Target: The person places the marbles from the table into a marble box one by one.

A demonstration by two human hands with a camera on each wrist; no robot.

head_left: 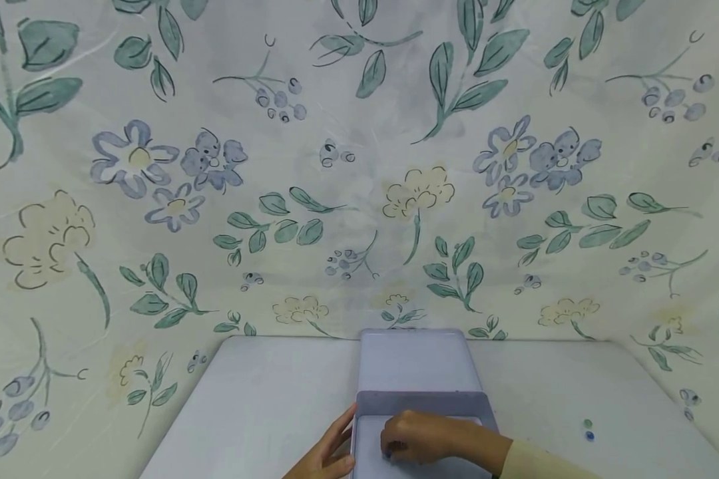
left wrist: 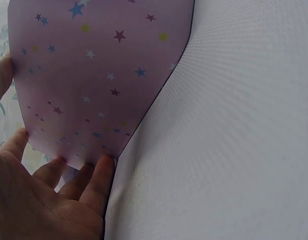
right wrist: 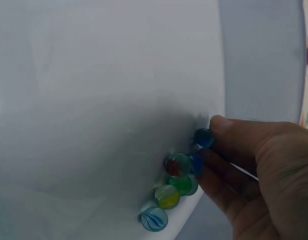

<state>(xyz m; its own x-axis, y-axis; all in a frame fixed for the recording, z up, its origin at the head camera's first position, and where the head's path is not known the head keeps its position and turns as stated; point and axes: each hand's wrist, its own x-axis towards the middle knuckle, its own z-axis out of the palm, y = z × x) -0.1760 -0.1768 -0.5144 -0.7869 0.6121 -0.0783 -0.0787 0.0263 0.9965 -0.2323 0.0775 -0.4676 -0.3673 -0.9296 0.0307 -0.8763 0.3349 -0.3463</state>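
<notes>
A pale lilac box (head_left: 422,402) stands on the table with its lid (head_left: 418,362) folded back. My left hand (head_left: 326,449) rests its fingers along the outside of the left wall, which carries a star print (left wrist: 113,77) in the left wrist view. Inside the box is my right hand (head_left: 416,436). Its thumb and fingers pinch a dark blue marble (right wrist: 203,138) in the right wrist view. Beside its fingers on the box floor lie several glass marbles: a red-patterned one (right wrist: 178,165), a green one (right wrist: 180,185), a yellow-swirled one (right wrist: 167,197) and a blue-striped one (right wrist: 154,219).
On the white table (head_left: 257,399), right of the box, lie a green marble (head_left: 588,424) and a blue marble (head_left: 590,436), close together. A flower-printed sheet (head_left: 359,173) rises behind the table and along its sides.
</notes>
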